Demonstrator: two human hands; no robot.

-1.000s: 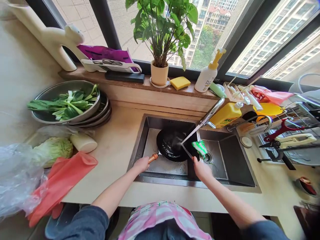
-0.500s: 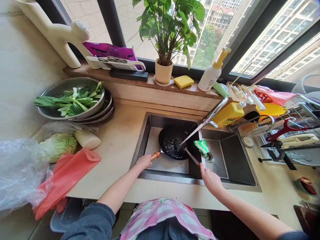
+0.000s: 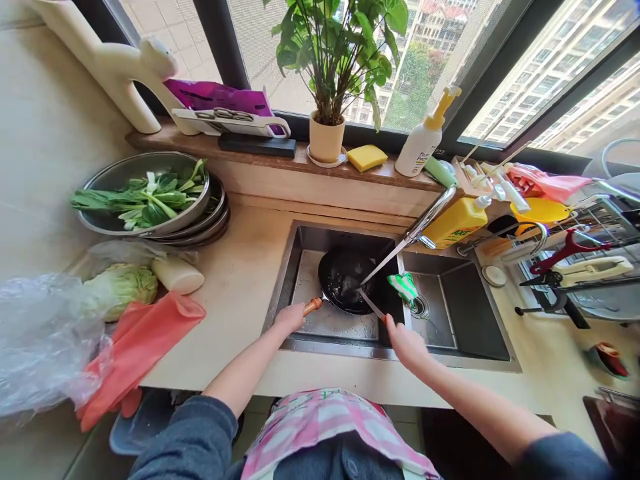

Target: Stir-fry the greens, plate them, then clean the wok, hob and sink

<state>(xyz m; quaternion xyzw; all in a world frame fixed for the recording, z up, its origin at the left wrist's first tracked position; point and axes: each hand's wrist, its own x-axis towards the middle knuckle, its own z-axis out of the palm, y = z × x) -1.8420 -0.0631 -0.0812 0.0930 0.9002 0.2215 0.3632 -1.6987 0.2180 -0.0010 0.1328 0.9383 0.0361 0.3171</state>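
Two hands, left hand (image 3: 289, 319) gripping wok (image 3: 345, 280) handle; right hand (image 3: 406, 346) holding brush (image 3: 371, 304)

head view, from above the sink (image 3: 450, 363)

one head-worn camera looked forward and down from close, facing the window, taking in table (image 3: 235, 293) and both forearms.

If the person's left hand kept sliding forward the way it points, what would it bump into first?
Probably the black round wok in the steel sink: the left hand grips its orange handle, which leads straight to it. Depth is uncertain.
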